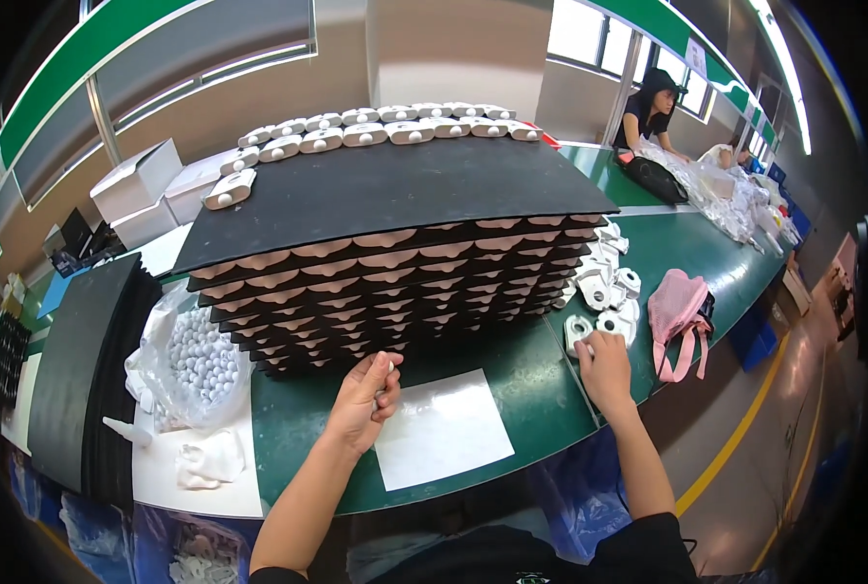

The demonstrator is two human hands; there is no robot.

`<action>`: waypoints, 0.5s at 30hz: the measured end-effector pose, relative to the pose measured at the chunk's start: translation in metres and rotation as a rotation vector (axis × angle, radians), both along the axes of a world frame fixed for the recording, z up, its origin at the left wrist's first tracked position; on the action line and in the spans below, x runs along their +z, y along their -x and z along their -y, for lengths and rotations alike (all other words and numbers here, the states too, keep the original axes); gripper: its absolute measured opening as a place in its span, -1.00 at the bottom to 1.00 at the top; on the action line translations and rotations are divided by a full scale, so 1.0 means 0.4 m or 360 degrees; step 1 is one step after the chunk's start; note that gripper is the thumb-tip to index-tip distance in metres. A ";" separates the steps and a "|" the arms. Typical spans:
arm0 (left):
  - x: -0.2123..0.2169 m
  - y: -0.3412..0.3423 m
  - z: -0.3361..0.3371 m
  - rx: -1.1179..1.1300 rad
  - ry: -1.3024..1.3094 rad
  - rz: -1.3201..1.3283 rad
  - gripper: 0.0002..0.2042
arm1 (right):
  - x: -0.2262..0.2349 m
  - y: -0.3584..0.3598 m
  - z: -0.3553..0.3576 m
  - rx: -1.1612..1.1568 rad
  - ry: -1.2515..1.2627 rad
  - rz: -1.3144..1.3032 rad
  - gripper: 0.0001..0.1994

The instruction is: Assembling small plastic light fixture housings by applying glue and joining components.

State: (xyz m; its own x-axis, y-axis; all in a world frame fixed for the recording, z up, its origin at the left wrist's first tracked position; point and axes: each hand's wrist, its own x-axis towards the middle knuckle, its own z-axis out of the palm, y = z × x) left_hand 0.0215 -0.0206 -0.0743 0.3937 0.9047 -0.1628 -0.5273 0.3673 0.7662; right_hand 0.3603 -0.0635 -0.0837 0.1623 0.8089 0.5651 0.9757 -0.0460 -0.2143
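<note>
My left hand [364, 397] is raised in front of the stack, its fingers curled and the thumb pressed to them. A speck of white shows at the fingertips, too small to name. At the right, my right hand [605, 370] bends its fingers onto a round white plastic part [577, 329] at the near edge of a loose pile. More white plastic parts [604, 290] lie behind it. Between my hands, a white sheet [444, 428] rests on the green table [303, 428].
A tall stack of black boards [405, 185] with pinkish layers carries rows of white parts [361, 133] on top. Left are a bag of white balls [203, 360], a white cloth [208, 459] and upright black boards [74, 370]. Right lie a pink strapped item [679, 316] and a co-worker [648, 117] beyond.
</note>
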 end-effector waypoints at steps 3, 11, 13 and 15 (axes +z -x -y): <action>0.004 0.002 0.005 -0.0056 -0.0106 0.0062 -0.74 | 0.041 0.026 0.051 0.0011 0.0333 -0.0217 -0.83; 0.034 -0.009 0.018 -0.0224 -0.0202 0.0258 -0.72 | 0.133 0.053 0.095 0.0360 0.0789 -0.0500 -0.52; 0.035 -0.007 0.016 -0.0199 -0.0203 0.0233 -0.74 | 0.149 0.080 0.092 0.0504 0.0851 -0.0481 -0.59; 0.017 -0.001 0.010 -0.0146 -0.0255 0.0163 -0.77 | 0.171 0.130 0.089 0.0743 0.0853 -0.0570 -0.78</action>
State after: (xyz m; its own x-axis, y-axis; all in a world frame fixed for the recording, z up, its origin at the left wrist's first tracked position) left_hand 0.0218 -0.0246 -0.0675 0.4827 0.8754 0.0252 -0.5752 0.2952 0.7629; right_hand 0.3084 -0.0991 -0.0154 -0.1621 0.9851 0.0573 0.7955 0.1648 -0.5831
